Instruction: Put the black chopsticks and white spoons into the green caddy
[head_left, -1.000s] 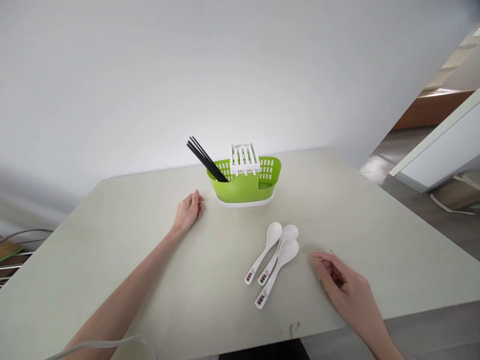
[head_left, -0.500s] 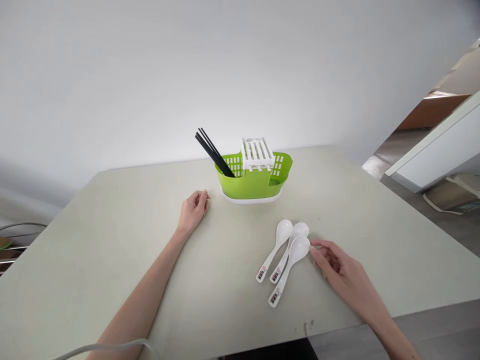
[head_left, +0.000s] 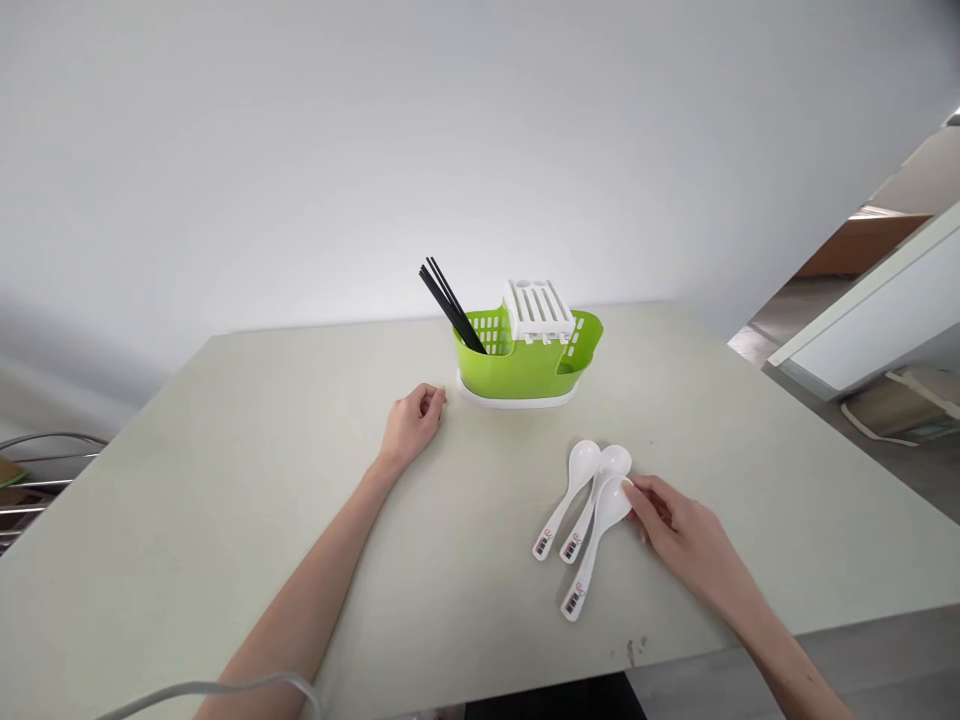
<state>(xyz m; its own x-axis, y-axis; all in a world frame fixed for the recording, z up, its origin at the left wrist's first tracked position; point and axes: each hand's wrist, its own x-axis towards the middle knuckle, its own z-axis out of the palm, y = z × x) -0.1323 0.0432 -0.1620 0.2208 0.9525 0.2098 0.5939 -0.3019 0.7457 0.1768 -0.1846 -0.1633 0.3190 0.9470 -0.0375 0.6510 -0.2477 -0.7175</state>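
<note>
Three white spoons lie together in front of me, bowls away from me, with printed marks on their handles. My right hand (head_left: 679, 530) pinches the bowl edge of the nearest spoon (head_left: 598, 548) between thumb and fingers. A second spoon (head_left: 613, 462) lies partly under it, and the third spoon (head_left: 583, 465) is at the left. My left hand (head_left: 414, 425) rests on the table with its fingers curled, just left of a green cutlery holder (head_left: 517, 375). Black chopsticks (head_left: 450, 302) lean in the holder's left compartment, and a white slotted piece (head_left: 540, 312) sits across its middle.
The pale table (head_left: 315, 420) meets a white wall (head_left: 480, 150) behind the holder. A grey cable (head_left: 202, 688) crosses my left forearm at the bottom. Past the left edge is a metal rack (head_left: 52, 485); a white panel (head_left: 877, 310) stands beyond the right.
My right thumb and fingers have closed on the nearest spoon's bowl, and that spoon has turned slightly. The whole view has shifted a little; my left hand stays beside the holder.
</note>
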